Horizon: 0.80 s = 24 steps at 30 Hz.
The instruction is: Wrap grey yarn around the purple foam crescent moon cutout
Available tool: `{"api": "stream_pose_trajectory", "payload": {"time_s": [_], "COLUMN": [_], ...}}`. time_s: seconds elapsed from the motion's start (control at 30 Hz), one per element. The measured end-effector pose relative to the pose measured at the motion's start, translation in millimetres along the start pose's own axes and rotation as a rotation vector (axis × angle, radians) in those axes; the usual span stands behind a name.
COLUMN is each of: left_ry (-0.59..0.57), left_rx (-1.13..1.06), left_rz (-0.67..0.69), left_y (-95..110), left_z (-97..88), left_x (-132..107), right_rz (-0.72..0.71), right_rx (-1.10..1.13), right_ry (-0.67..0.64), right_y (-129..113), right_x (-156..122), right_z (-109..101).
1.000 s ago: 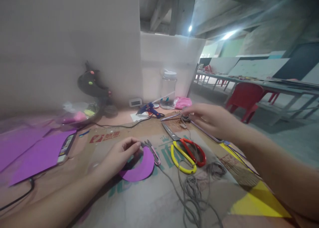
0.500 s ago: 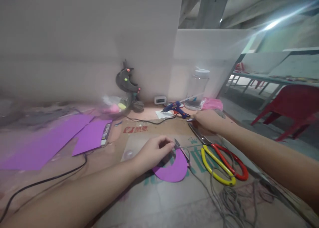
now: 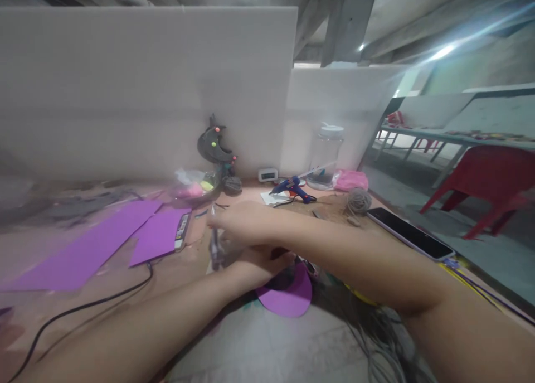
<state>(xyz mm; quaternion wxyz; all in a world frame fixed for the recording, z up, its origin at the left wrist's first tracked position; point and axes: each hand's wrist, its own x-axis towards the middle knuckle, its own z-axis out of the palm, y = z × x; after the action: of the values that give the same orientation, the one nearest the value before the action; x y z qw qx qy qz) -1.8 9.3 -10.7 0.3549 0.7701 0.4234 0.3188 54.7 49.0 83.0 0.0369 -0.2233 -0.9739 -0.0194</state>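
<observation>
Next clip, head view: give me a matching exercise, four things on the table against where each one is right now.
Things:
1. pen-like tool
2. phone
3. blue glue gun
4. purple half-disc

Places:
A. at the back, beside the clear jar
B. at the fingertips of the left hand
C. gripped in the right hand
D. lying flat on the far right, screen up

Pairs: 1-C, 2-D, 3-A, 4-B.
</observation>
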Motion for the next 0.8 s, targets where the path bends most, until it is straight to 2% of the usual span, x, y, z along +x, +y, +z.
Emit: {"api": "stream_pose_trajectory", "payload": {"time_s": [0.1, 0.17, 0.23, 0.33, 0.43, 0.5, 0.6, 0.8], "left_ry": [0.047, 0.081, 0.000, -0.052, -0.060, -0.073, -0.073, -0.062], "left_rx": [-0.004, -0.064, -0.147, -0.188, -0.212, -0.211, -0.196, -0.199], "left_rz": [-0.007, -0.019, -0.018, -0.067, -0.100, -0.125, -0.101, -0.083], "left_y": [-0.7, -0.6, 0.6, 4.4, 8.0, 8.8, 7.7, 4.5], "left_z": [-0.6, 0.5, 2.1, 2.6, 0.8, -0.4, -0.7, 0.9], "left_x": [-0.1, 2.0, 4.4, 5.8, 4.1, 2.7, 2.0, 3.7], "right_rz": [-0.069, -0.016, 0.121, 0.496, 0.693, 0.785, 0.819, 0.748], "right_rx": [0.012, 0.011, -0.104, -0.192, -0.188, -0.162, -0.058, 0.157], "right_ry": [0.145, 0.189, 0.138, 0.048, 0.047, 0.091, 0.170, 0.267], "right_y": [2.1, 15.2, 38.1, 85.9, 133.2, 154.9, 168.5, 170.8], "right_x": [-2.8, -21.3, -47.5, -89.4, -122.9, -135.6, -136.7, -106.3], "right_z": [-0.2, 6.0, 13.1, 18.4, 19.4, 22.2, 32.8, 66.6]}}
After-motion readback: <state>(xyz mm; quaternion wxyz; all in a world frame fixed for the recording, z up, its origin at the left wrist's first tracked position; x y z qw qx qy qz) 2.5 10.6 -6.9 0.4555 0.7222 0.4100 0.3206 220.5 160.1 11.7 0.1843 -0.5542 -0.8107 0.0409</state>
